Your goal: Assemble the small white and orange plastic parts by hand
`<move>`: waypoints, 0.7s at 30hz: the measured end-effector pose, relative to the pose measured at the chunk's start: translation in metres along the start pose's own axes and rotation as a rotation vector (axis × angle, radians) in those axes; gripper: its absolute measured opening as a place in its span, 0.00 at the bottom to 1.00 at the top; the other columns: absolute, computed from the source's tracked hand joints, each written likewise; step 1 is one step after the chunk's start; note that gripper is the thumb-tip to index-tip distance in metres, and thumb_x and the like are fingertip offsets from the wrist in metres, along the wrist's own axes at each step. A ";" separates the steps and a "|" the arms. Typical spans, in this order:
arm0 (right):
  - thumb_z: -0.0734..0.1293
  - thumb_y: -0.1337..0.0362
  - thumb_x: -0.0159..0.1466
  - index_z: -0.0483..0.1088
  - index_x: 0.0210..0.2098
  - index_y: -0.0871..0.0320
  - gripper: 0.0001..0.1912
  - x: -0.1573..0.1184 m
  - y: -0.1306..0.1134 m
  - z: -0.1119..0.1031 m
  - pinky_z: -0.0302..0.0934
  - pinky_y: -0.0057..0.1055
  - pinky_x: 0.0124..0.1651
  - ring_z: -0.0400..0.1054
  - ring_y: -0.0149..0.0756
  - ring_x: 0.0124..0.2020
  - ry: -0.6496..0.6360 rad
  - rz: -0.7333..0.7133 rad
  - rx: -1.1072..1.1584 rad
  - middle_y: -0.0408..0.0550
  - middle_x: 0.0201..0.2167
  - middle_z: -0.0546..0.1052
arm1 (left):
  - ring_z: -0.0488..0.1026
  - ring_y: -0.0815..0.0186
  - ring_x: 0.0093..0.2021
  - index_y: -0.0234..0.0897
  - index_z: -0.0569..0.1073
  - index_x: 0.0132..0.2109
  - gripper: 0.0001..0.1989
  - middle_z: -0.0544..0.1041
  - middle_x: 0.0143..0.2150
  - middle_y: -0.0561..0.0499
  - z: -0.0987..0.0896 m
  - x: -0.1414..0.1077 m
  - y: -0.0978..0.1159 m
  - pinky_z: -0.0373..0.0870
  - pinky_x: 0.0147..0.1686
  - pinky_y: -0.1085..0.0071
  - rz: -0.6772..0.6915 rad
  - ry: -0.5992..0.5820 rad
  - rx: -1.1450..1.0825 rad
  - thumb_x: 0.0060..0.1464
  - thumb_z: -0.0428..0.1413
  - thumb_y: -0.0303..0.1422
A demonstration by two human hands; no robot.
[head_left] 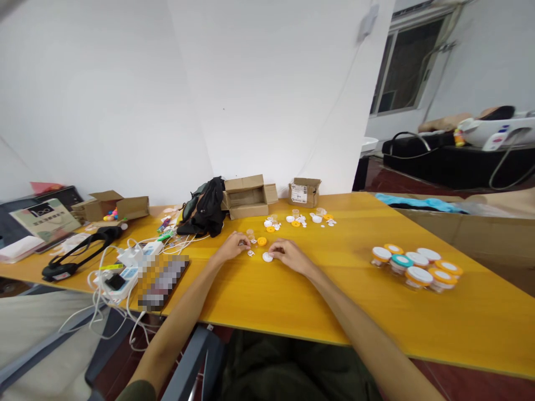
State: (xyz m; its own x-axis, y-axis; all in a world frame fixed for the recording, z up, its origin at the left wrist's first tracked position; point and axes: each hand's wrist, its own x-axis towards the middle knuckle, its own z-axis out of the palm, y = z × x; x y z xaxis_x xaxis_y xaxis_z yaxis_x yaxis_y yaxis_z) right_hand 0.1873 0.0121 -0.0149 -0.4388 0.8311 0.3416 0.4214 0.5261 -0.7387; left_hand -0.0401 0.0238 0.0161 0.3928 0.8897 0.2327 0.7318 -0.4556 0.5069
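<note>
On the yellow table (334,312), my right hand (288,254) has its thumb and fingers together at the edge of a round white disc (267,257). My left hand (233,246) is curled beside small white pieces (251,253); something small shows at its fingertips, too tiny to make out. Between the hands lies an orange ring-shaped lid (262,241), with a clear cup (250,233) just behind it. Farther back are more orange lids (296,224), white parts (316,219) and clear cups.
Several lidded jars (419,275) stand at the right. Two cardboard boxes (246,209) (304,193) and a black bag (205,209) sit along the wall. At left are a phone (164,283), a power strip (125,278), white cables and a black headset (79,257).
</note>
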 end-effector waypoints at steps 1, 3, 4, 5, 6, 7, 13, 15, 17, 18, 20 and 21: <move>0.65 0.68 0.57 0.76 0.26 0.57 0.07 0.000 0.000 0.000 0.60 0.31 0.39 0.68 0.37 0.32 0.004 -0.007 -0.004 0.46 0.30 0.76 | 0.73 0.64 0.35 0.37 0.76 0.26 0.04 0.79 0.31 0.52 0.000 0.000 0.000 0.64 0.48 0.65 0.002 -0.003 -0.004 0.48 0.60 0.26; 0.65 0.69 0.56 0.75 0.26 0.57 0.07 0.000 0.001 0.001 0.60 0.31 0.39 0.69 0.37 0.33 -0.003 -0.025 0.001 0.46 0.30 0.76 | 0.73 0.65 0.35 0.37 0.76 0.26 0.05 0.79 0.30 0.52 0.000 0.000 0.000 0.65 0.45 0.67 0.007 -0.007 -0.015 0.48 0.59 0.26; 0.65 0.70 0.56 0.75 0.26 0.56 0.07 0.000 0.001 0.001 0.61 0.31 0.40 0.69 0.37 0.33 -0.012 -0.033 0.009 0.46 0.31 0.77 | 0.72 0.65 0.34 0.37 0.76 0.26 0.05 0.78 0.29 0.52 0.000 0.000 0.000 0.66 0.44 0.68 0.006 -0.008 -0.022 0.48 0.59 0.26; 0.64 0.70 0.57 0.75 0.26 0.56 0.07 0.000 0.001 0.001 0.61 0.31 0.40 0.69 0.37 0.34 -0.021 -0.038 0.016 0.46 0.31 0.77 | 0.72 0.65 0.34 0.37 0.76 0.26 0.05 0.78 0.29 0.52 0.000 0.000 0.000 0.66 0.42 0.69 0.003 -0.009 -0.028 0.48 0.59 0.26; 0.64 0.71 0.57 0.74 0.26 0.56 0.08 0.000 0.001 0.002 0.61 0.31 0.40 0.70 0.37 0.34 -0.028 -0.039 0.020 0.46 0.31 0.77 | 0.72 0.65 0.34 0.37 0.76 0.26 0.05 0.78 0.28 0.52 0.000 0.000 0.000 0.66 0.41 0.69 -0.002 -0.009 -0.034 0.49 0.59 0.27; 0.64 0.71 0.57 0.74 0.27 0.56 0.08 0.000 0.000 0.002 0.61 0.31 0.40 0.70 0.37 0.34 -0.034 -0.037 0.020 0.46 0.31 0.78 | 0.72 0.65 0.34 0.37 0.76 0.26 0.05 0.77 0.28 0.52 0.000 0.000 -0.001 0.67 0.40 0.70 -0.007 -0.007 -0.040 0.49 0.59 0.27; 0.64 0.71 0.58 0.74 0.27 0.56 0.08 -0.001 -0.001 0.002 0.61 0.32 0.41 0.70 0.38 0.34 -0.031 -0.042 -0.014 0.47 0.31 0.78 | 0.73 0.66 0.34 0.36 0.76 0.28 0.04 0.77 0.28 0.53 0.001 0.000 -0.002 0.68 0.39 0.71 -0.011 -0.009 -0.108 0.48 0.58 0.24; 0.64 0.71 0.58 0.74 0.27 0.56 0.08 -0.001 0.000 0.002 0.61 0.32 0.41 0.70 0.38 0.34 -0.030 -0.037 -0.024 0.47 0.31 0.77 | 0.73 0.66 0.34 0.36 0.76 0.28 0.04 0.78 0.29 0.53 0.001 0.000 -0.001 0.68 0.39 0.71 -0.007 -0.008 -0.120 0.48 0.58 0.24; 0.64 0.70 0.58 0.74 0.27 0.56 0.08 -0.001 0.000 0.002 0.61 0.32 0.41 0.70 0.38 0.34 -0.031 -0.032 -0.027 0.47 0.31 0.77 | 0.73 0.66 0.33 0.36 0.77 0.29 0.05 0.78 0.29 0.53 0.001 0.000 -0.002 0.68 0.39 0.71 -0.004 -0.010 -0.123 0.48 0.58 0.24; 0.64 0.70 0.58 0.74 0.27 0.56 0.08 -0.001 0.000 0.002 0.61 0.32 0.41 0.70 0.38 0.34 -0.032 -0.030 -0.027 0.47 0.31 0.77 | 0.73 0.66 0.33 0.36 0.77 0.29 0.05 0.78 0.29 0.53 0.001 0.000 -0.002 0.68 0.39 0.71 -0.003 -0.013 -0.123 0.48 0.58 0.24; 0.64 0.70 0.58 0.74 0.28 0.56 0.08 -0.001 0.000 0.002 0.61 0.32 0.41 0.69 0.38 0.34 -0.032 -0.031 -0.025 0.47 0.31 0.77 | 0.73 0.66 0.33 0.36 0.78 0.30 0.05 0.78 0.29 0.52 0.001 0.000 -0.002 0.68 0.39 0.71 -0.001 -0.015 -0.123 0.48 0.58 0.24; 0.64 0.70 0.58 0.75 0.28 0.56 0.08 -0.001 0.001 0.002 0.61 0.32 0.42 0.69 0.38 0.34 -0.032 -0.033 -0.026 0.47 0.31 0.77 | 0.73 0.66 0.33 0.36 0.79 0.30 0.05 0.79 0.30 0.52 0.002 0.000 -0.003 0.68 0.39 0.71 0.002 -0.017 -0.121 0.48 0.58 0.23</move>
State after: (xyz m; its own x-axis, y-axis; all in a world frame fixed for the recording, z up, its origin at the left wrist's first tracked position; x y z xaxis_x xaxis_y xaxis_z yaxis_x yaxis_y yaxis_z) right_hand 0.1866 0.0113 -0.0166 -0.4779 0.8071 0.3468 0.4261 0.5582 -0.7119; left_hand -0.0412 0.0254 0.0132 0.4039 0.8879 0.2201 0.6590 -0.4493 0.6031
